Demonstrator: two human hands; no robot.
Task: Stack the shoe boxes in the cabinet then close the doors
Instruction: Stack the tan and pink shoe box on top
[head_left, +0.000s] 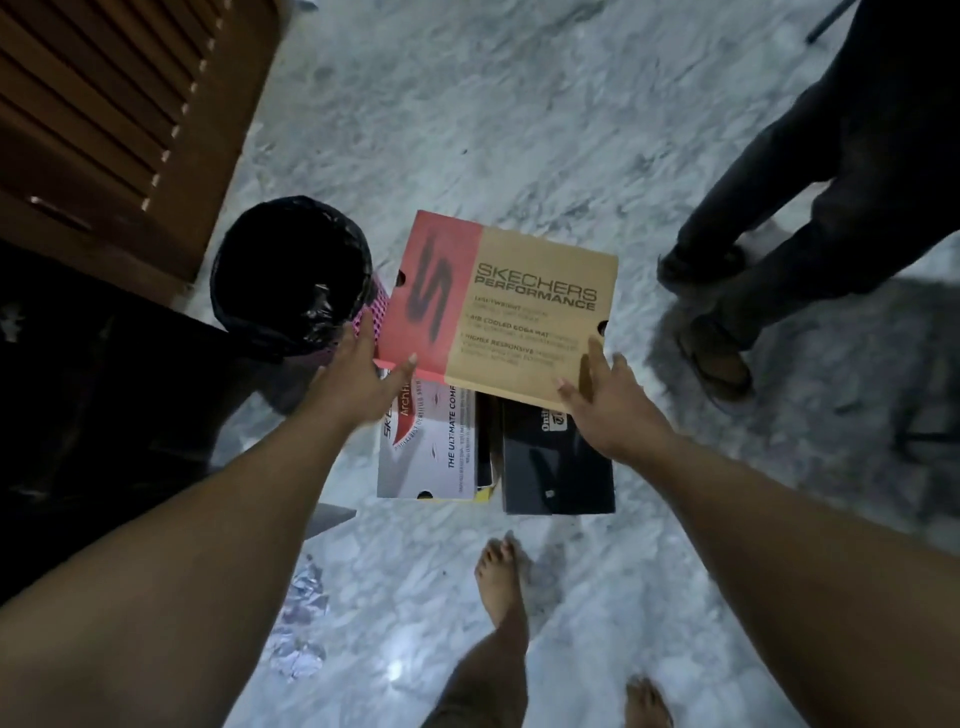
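Two bare forearms reach forward from the bottom corners of the view, with no sleeves, watches, bracelets or rings showing on them. The left hand (358, 374) and the right hand (610, 402) are both uncovered, without gloves, and a pale fingernail shows on the left thumb. Below, between the arms, the person's lower legs are bare as far as they can be seen. Both feet are bare too, the left foot (501, 577) in full view and the right foot (647, 701) partly cut off by the frame's bottom edge.
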